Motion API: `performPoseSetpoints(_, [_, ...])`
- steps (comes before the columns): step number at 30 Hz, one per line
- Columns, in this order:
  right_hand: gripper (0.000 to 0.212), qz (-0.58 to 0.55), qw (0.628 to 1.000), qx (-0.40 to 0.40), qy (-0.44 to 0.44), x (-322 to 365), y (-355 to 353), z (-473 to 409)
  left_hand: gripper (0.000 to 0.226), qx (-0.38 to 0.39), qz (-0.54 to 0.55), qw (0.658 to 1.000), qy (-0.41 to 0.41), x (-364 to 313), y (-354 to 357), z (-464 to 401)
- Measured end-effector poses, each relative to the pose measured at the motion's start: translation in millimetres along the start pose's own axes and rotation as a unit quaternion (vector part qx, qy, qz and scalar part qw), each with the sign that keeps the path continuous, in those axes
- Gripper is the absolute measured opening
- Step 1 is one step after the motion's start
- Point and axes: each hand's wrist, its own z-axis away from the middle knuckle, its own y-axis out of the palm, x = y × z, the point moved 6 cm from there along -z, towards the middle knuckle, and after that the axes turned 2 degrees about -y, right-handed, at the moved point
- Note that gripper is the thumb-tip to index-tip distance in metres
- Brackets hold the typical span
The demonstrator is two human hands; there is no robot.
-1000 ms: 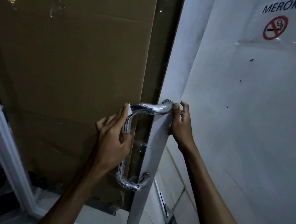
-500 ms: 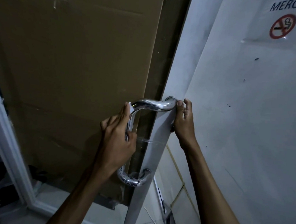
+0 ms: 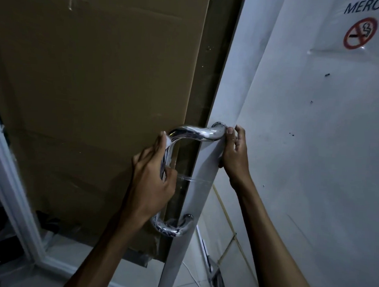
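Observation:
A curved chrome door handle (image 3: 195, 133) is fixed to the grey metal edge of a glass door (image 3: 217, 100). My left hand (image 3: 153, 176) is wrapped round the handle's upright bar, with a bit of white material showing at the fingertips. My right hand (image 3: 235, 156) grips the door's edge just below the handle's upper mount, fingertips beside the mount. The handle's lower end (image 3: 174, 228) shows below my left wrist.
Brown cardboard (image 3: 94, 93) covers the glass behind the door. A white wall (image 3: 316, 151) with a no-smoking sign (image 3: 360, 33) stands at the right. A white frame (image 3: 9, 176) runs down the left. Tiled floor and a cable lie below.
Both hands keep the same hold on the handle and door edge. The view has shifted slightly, so handle and sign sit a little further right in the picture.

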Motion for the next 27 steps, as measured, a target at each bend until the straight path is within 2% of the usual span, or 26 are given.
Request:
performPoseSetpoints(5, [0.097, -0.007, 1.0, 0.0, 0.001, -0.8, 0.0, -1.6, 0.08, 0.029, 0.009, 0.998, -0.055, 17.3, 7.9, 5.8])
performPoseSetpoints(9, [0.096, -0.001, 1.0, -0.003, 0.002, -0.6, 0.3, -0.8, 0.083, 0.006, 0.022, 1.0, -0.012, 10.0, 6.5, 10.1])
performPoseSetpoints(14, [0.1, -0.009, 1.0, -0.005, 0.0, -0.1, 1.2, -0.9, 0.083, 0.019, 0.025, 0.999, -0.03, 20.7, 11.5, 15.0])
performPoseSetpoints(19, [0.1, -0.008, 1.0, -0.003, 0.004, 0.7, 0.9, -0.3, 0.096, 0.018, 0.032, 0.998, 0.045, 8.0, 20.5, 18.1])
performPoseSetpoints(27, [0.104, -0.007, 1.0, -0.002, 0.002, 2.6, 0.7, 0.8, 0.104, 0.022, 0.046, 0.998, 0.042, 2.1, 26.3, 15.6])
